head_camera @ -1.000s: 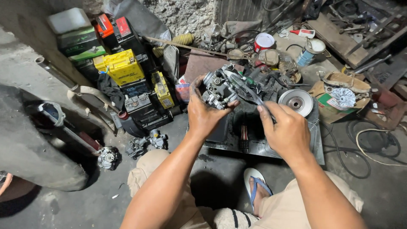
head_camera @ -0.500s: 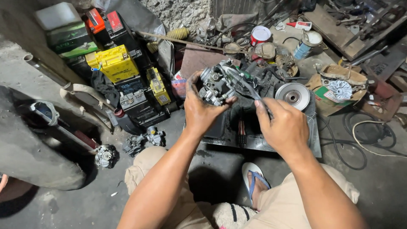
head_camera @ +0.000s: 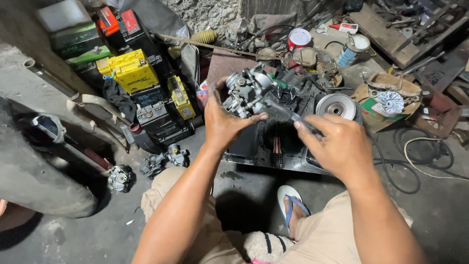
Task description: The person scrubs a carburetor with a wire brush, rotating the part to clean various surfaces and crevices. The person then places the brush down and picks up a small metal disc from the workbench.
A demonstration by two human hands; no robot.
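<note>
One carburetor (head_camera: 246,90) in left hand (head_camera: 225,122) grip, one screwdriver (head_camera: 288,115) in right hand (head_camera: 337,146) grip, two carburetors (head_camera: 146,168) on floor.

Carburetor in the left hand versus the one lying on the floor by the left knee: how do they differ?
The held carburetor is raised over the metal tray, gripped by the left hand, while the right hand puts a tool to it. The floor carburetor lies untouched on the concrete and shows smaller and darker in this view. Both are grey metal and grimy.
</note>
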